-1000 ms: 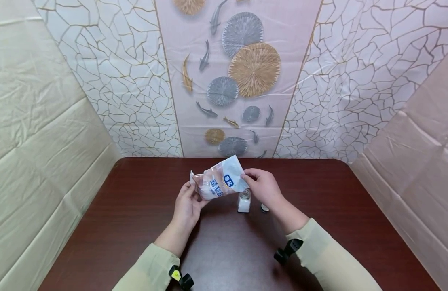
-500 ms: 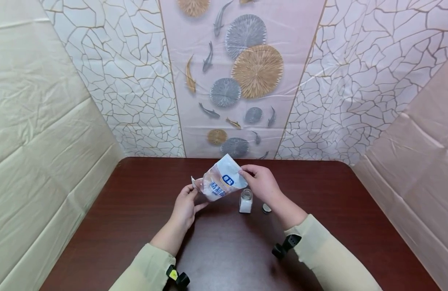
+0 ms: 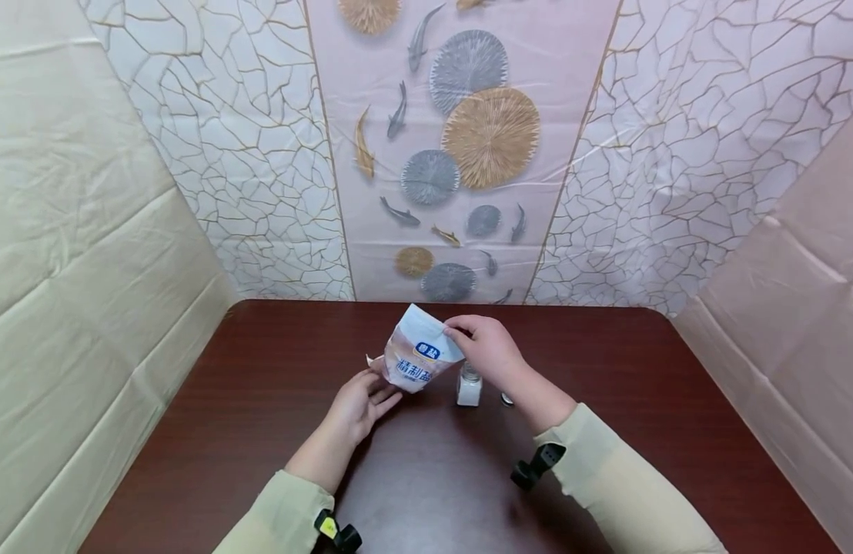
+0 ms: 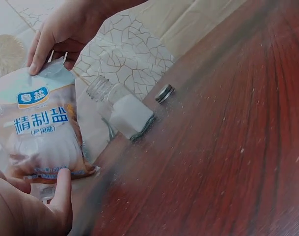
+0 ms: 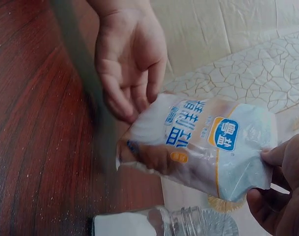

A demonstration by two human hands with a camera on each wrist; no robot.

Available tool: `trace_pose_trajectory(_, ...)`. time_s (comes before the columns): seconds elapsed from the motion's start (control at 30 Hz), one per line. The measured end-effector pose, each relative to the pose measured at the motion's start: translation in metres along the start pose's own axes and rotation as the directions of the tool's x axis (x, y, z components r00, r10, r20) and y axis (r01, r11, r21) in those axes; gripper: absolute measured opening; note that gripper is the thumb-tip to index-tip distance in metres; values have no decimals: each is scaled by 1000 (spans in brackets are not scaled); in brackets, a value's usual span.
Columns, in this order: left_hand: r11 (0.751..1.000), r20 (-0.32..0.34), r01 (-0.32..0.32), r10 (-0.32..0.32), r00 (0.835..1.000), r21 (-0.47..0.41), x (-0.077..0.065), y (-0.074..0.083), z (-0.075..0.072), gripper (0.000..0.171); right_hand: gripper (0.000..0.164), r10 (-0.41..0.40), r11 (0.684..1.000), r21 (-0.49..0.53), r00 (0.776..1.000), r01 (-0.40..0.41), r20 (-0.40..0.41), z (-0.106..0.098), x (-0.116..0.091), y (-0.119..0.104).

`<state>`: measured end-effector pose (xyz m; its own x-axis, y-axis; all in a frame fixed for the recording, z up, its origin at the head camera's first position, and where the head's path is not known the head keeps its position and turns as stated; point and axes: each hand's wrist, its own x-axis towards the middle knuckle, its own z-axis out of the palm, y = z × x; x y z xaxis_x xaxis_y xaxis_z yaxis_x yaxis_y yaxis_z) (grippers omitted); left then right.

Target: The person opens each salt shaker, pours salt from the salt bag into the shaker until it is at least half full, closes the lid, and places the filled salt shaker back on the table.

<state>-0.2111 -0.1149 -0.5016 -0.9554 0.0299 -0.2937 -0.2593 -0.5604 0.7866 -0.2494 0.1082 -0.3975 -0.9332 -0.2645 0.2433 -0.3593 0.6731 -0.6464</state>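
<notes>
A bag of salt (image 3: 416, 355), white and orange with blue lettering, is held tilted above the table. My right hand (image 3: 491, 350) pinches its upper right corner between thumb and fingers, as the right wrist view also shows. Below the bag's lower end lies my left hand (image 3: 357, 404), its fingers loosely bent and touching the bottom of the bag. Close by on the right stands a glass jar (image 4: 127, 110) without its lid, partly filled with white salt. The bag's open mouth cannot be made out.
A small metal lid (image 4: 164, 93) lies on the table beside the jar, partly behind the right wrist in the head view. White grains are scattered on the dark red tabletop (image 4: 228, 142). Patterned cloth (image 3: 274, 154) hangs behind the table's back edge.
The bag has turned more upright and shifted slightly left and down, away from above the jar. The left fingers have loosened from its lower corner; the right hand followed the bag leftward.
</notes>
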Motion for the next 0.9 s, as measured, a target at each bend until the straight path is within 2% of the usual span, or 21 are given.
trace_pose_trajectory(0.17,993,-14,41,-43,999,-113,-7,-2,0,25,18,-3,1000,-23,999,4,33,3,3,-5)
trace_pose_trajectory(0.3,992,-41,37,-42,998,-124,-11,-2,0,27,17,-7,998,-55,999,10,46,8,5,-8)
trace_pose_trajectory(0.47,1000,-110,-10,6,994,-30,-21,6,0,47,17,-50,993,-101,996,57,78,13,9,-14)
trace_pose_trajectory(0.6,992,-178,-67,85,980,104,-26,17,-1,50,16,-86,986,-132,992,99,96,16,13,-20)
trace_pose_trajectory(0.67,977,-183,-105,139,973,185,-26,22,-1,48,16,-98,983,-146,990,112,105,18,15,-22)
trace_pose_trajectory(0.73,952,-169,-133,185,968,276,-25,25,-3,47,15,-102,981,-156,988,119,114,19,16,-24)
trace_pose_trajectory(0.8,916,-138,-154,218,966,369,-22,27,-4,48,15,-102,979,-164,987,122,123,21,17,-25)
trace_pose_trajectory(0.9,856,-93,-155,229,969,494,-18,27,-6,54,15,-104,978,-166,985,126,134,24,18,-28)
